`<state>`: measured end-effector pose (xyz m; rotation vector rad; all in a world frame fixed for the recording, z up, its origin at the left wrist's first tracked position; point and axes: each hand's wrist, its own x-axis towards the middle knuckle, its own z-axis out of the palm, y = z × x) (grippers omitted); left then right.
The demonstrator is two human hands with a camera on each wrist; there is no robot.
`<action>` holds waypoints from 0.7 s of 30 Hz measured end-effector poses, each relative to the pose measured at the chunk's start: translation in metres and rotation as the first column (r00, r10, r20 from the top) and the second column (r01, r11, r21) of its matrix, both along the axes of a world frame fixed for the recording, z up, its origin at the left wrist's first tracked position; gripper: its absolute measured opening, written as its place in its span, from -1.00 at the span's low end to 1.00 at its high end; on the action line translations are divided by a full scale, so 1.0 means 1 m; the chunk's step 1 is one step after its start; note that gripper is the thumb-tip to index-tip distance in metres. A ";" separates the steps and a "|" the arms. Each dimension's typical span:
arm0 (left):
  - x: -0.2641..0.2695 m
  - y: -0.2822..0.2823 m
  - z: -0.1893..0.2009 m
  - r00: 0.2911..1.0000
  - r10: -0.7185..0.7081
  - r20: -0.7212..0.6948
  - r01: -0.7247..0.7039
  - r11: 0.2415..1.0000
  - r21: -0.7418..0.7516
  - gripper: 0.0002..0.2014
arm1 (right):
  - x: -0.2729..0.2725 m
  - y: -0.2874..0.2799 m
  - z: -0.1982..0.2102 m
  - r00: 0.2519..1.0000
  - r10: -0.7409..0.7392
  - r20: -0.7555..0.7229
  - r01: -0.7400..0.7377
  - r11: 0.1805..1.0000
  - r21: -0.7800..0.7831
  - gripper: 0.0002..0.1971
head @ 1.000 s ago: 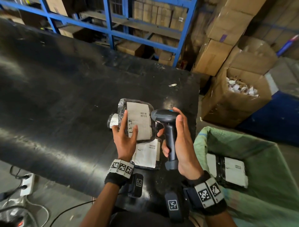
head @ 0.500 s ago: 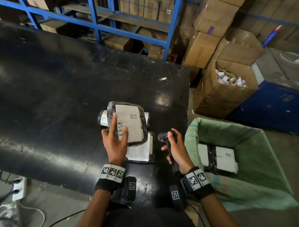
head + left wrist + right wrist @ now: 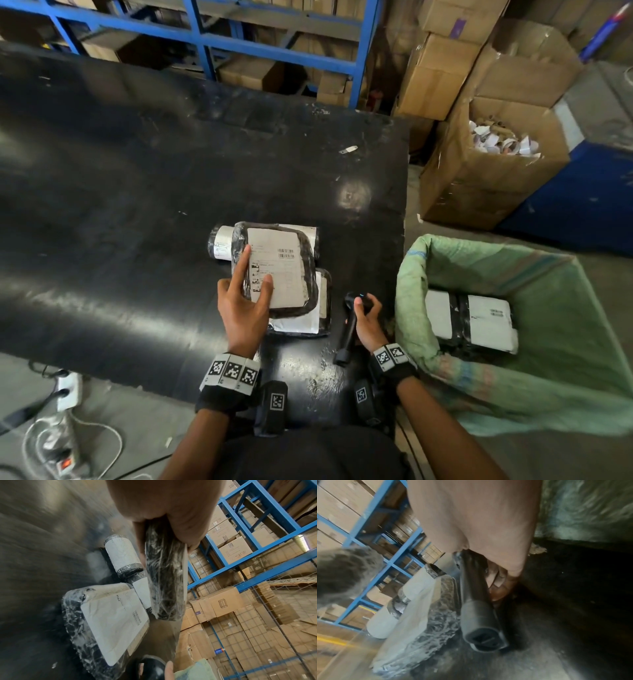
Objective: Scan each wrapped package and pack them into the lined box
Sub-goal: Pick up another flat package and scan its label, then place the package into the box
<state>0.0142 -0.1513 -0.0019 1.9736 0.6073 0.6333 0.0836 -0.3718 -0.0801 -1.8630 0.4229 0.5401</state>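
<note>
My left hand [image 3: 255, 275] holds a black-wrapped package [image 3: 284, 263] with a white barcode label, thumb on the label and fingers underneath; it is seen edge-on [image 3: 166, 574] in the left wrist view. Under it on the black table [image 3: 137, 205] lie a flat labelled package [image 3: 317, 320] [image 3: 109, 622] and a roll-shaped one [image 3: 221, 241] [image 3: 121, 553]. My right hand [image 3: 365, 308] grips the black barcode scanner [image 3: 347, 334] [image 3: 477, 608], low at the table's right edge. The green-lined box [image 3: 555, 359] stands to the right with one wrapped package [image 3: 471, 320] inside.
An open cardboard box of paper scraps [image 3: 479, 192] stands behind the lined box, with stacked cartons [image 3: 442, 68] beyond. Blue shelving [image 3: 205, 37] runs behind the table. A power strip with cables [image 3: 66, 390] lies on the floor at the lower left.
My right hand has brought the scanner down from beside the label to the table's right edge. The left hand has kept hold of the package and lowered it over the others.
</note>
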 end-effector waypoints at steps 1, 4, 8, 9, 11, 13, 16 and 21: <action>0.003 -0.002 0.003 1.000 -0.006 0.000 0.006 1.000 -0.002 -0.36 | 0.001 -0.001 -0.001 1.000 0.025 0.007 -0.025 0.998 -0.054 -0.46; 0.012 -0.010 0.007 1.000 -0.031 0.005 0.031 0.999 -0.017 -0.37 | 0.003 -0.011 0.003 0.993 0.077 0.089 -0.053 0.967 -0.247 -0.37; 0.025 -0.024 0.011 0.990 -0.138 0.022 0.139 0.986 -0.089 -0.37 | 0.001 -0.018 0.044 0.926 0.107 0.362 -0.080 0.993 -0.090 -0.48; 0.028 -0.029 0.012 0.985 -0.172 0.032 0.175 0.978 -0.117 -0.38 | 0.000 -0.017 0.058 0.916 0.124 0.382 -0.125 0.992 -0.022 -0.49; 0.036 -0.040 0.012 0.972 -0.230 0.035 0.233 0.958 -0.169 -0.37 | 0.003 -0.015 0.079 0.900 0.151 0.409 -0.204 0.975 0.090 -0.45; 0.043 -0.054 0.014 0.958 -0.286 0.032 0.287 0.937 -0.199 -0.37 | 0.006 -0.013 0.088 0.881 0.162 0.445 -0.251 0.956 0.150 -0.41; 0.054 -0.077 0.019 0.936 -0.345 0.072 0.352 0.904 -0.242 -0.40 | 0.008 -0.019 0.095 0.841 0.139 0.524 -0.223 0.969 0.101 -0.38; 0.070 -0.117 0.024 0.888 -0.444 0.117 0.458 0.838 -0.297 -0.41 | 0.007 -0.051 0.095 0.802 0.030 0.597 -0.023 1.000 -0.020 -0.43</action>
